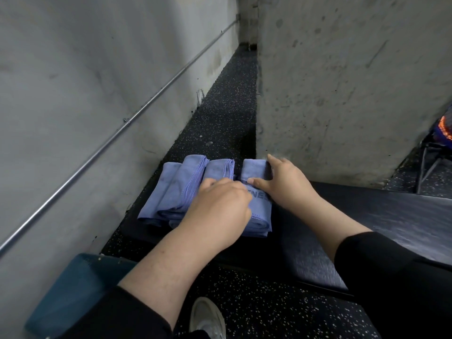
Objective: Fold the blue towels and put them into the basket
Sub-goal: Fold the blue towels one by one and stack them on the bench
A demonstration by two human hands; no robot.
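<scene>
Blue towels (186, 192): you are keeping several folded ones side by side in a row at the left end of the dark worktop (367, 223); dark printed letters are showing on the towel at the right end, between your hands.
Left hand (220, 204): you are laying it on the middle of the row, knuckles up, fingers (215, 183) curled down into the cloth; whether they are pinching a fold or only pressing, you cannot tell from this angle.
Right hand (283, 182): you are holding it against the right-hand towel, fingers straight and spread, thumb lying across the top of the cloth and fingertips reaching the far edge next to the concrete pillar (342, 81).
Sleeves: you are wearing black ones pushed up past both wrists.
Basket: a teal, soft-edged container (73, 287) is sitting on the floor at lower left, below your left forearm; only part is showing, so you cannot be sure it is the basket.
Floor (269, 311): black speckled rubber is running under the worktop and between the walls.
Shoe (208, 319): a pale one is showing at the bottom edge.
Left wall (73, 94): a thin metal conduit is running along it.
</scene>
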